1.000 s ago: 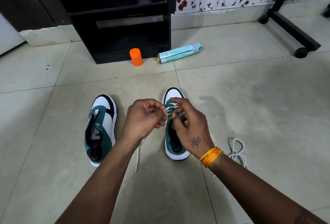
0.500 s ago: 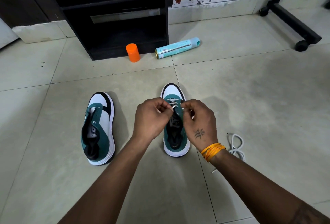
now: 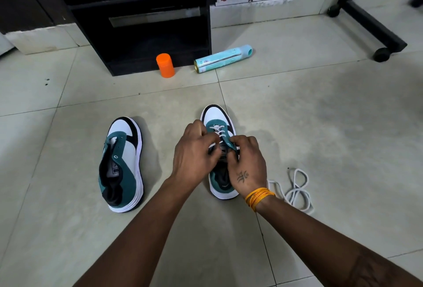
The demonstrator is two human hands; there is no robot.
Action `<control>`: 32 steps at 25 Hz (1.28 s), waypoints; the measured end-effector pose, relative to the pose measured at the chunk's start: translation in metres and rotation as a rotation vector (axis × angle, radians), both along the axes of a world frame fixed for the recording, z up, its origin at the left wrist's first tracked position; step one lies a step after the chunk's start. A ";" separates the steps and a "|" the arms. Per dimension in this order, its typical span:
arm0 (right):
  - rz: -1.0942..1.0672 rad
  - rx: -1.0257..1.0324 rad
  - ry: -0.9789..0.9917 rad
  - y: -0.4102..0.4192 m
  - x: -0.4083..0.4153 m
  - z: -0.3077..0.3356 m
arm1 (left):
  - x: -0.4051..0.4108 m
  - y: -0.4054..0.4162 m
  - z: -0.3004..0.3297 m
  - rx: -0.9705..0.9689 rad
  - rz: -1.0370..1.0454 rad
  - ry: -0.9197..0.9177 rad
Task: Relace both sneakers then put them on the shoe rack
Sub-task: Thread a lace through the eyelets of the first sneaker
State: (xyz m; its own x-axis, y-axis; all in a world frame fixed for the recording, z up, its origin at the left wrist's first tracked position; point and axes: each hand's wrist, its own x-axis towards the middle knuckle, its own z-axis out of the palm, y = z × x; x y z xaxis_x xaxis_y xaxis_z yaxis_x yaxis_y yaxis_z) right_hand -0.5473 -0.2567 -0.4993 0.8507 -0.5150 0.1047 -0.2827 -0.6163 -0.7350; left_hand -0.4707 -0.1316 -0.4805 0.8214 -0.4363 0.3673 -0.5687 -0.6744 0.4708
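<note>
Two sneakers sit on the floor (image 3: 320,126) in front of you, and neither is finished. Your left hand (image 3: 194,156) and right hand (image 3: 248,167) are both over the right sneaker (image 3: 218,118), which stands toe away from you. Its white lace (image 3: 217,130) crosses the eyelets nearest the toe; the rows closer to you are hidden under your hands, so how far up the lacing goes cannot be told. Your left hand has its fingers curled round a lace end, which shows white between them. Your right hand pinches the teal eyelet flap, and possibly the other lace end, though that is hidden.

By the look of it you are partway through the first shoe. The left sneaker (image 3: 124,167) lies well apart to the left with its eyelets bare and no lace in it. A loose lace (image 3: 297,191) lies in a heap just beside your right wrist, most likely meant for that shoe.

Left to do, as I judge it: finish this lacing, lace the other sneaker, then carry both to the black rack (image 3: 142,42) against the wall, where none stands yet.
</note>
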 end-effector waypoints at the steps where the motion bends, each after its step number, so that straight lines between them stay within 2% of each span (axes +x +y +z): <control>1: -0.002 0.007 -0.007 0.000 0.000 -0.001 | 0.000 0.001 -0.003 0.062 -0.020 -0.068; 3: 0.000 0.018 -0.018 0.000 0.000 -0.003 | -0.001 -0.001 -0.008 0.121 0.002 -0.137; 5: 0.009 0.021 -0.028 0.000 0.000 -0.004 | -0.004 -0.008 -0.009 0.117 0.071 -0.122; 11: 0.050 0.048 -0.045 -0.003 -0.001 -0.008 | -0.005 -0.019 -0.017 -0.172 0.188 0.179; 17: 0.047 0.148 -0.055 -0.008 -0.001 0.000 | -0.003 -0.027 -0.020 -0.305 0.274 0.304; 19: 0.059 0.155 -0.068 -0.020 0.006 0.004 | -0.003 -0.026 -0.022 -0.303 0.277 0.297; 25: 0.279 0.088 -0.024 -0.049 0.030 0.012 | -0.002 -0.024 -0.021 -0.248 0.253 0.250; 32: 0.341 0.069 -0.045 -0.052 0.033 0.011 | -0.004 -0.021 -0.025 -0.273 0.219 0.231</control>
